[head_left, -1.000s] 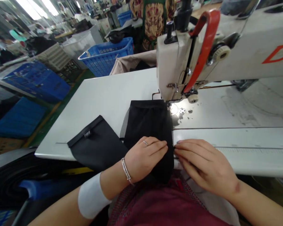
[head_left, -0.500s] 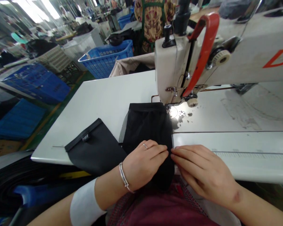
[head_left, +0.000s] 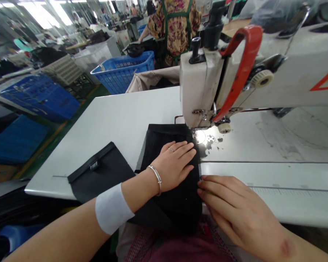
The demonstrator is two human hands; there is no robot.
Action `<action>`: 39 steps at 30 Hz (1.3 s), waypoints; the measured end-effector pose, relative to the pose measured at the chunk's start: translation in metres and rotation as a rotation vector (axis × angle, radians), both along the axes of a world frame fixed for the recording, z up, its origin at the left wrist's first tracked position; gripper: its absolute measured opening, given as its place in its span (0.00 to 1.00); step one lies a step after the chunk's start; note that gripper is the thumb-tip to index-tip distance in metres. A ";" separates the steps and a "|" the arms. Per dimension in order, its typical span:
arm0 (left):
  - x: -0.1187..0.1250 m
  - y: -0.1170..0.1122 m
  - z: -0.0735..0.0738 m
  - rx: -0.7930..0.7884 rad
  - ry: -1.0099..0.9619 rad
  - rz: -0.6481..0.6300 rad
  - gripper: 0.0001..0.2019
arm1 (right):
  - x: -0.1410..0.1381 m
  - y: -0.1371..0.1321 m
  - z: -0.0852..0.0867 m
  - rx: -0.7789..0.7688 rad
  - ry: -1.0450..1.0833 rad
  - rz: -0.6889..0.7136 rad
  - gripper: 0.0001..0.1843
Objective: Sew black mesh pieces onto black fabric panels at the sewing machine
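A black fabric piece [head_left: 184,203] with a mesh edge lies under the presser foot area of a white sewing machine [head_left: 194,83], its right edge in line with the needle. My left hand [head_left: 173,165] rests flat on top of it, fingers stretched out toward the machine. At the same piece's right edge, nearer my body, my right hand [head_left: 232,203] pinches the border between thumb and fingers. Left of it, a second black piece [head_left: 106,171] with a folded band and a small dark tab lies partly beneath my left forearm.
The white table [head_left: 112,116] carries a printed ruler [head_left: 295,191] at its front right. A red curved guard [head_left: 242,69] fronts the machine head. Beyond the table stand a blue basket [head_left: 123,74], a beige cloth-lined bin [head_left: 144,80] and a person in a patterned top [head_left: 177,29].
My left hand has slid forward along the fabric and flattened, its fingers now spread near the machine. My right hand keeps its place at the edge. The view has tilted slightly.
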State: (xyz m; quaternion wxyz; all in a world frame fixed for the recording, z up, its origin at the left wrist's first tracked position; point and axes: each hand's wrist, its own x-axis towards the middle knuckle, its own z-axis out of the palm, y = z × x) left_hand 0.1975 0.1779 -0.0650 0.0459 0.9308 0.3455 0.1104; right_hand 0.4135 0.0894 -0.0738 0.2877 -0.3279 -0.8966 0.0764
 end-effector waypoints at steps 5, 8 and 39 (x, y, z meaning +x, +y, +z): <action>0.001 0.007 0.003 -0.025 -0.034 0.007 0.17 | -0.001 0.008 0.008 0.021 -0.028 0.003 0.20; 0.001 0.015 0.003 -0.032 -0.048 0.009 0.17 | 0.000 0.013 0.010 0.016 -0.057 0.005 0.19; 0.002 0.081 0.012 -0.006 0.008 -0.006 0.19 | 0.009 0.076 0.008 0.015 -0.245 -0.024 0.20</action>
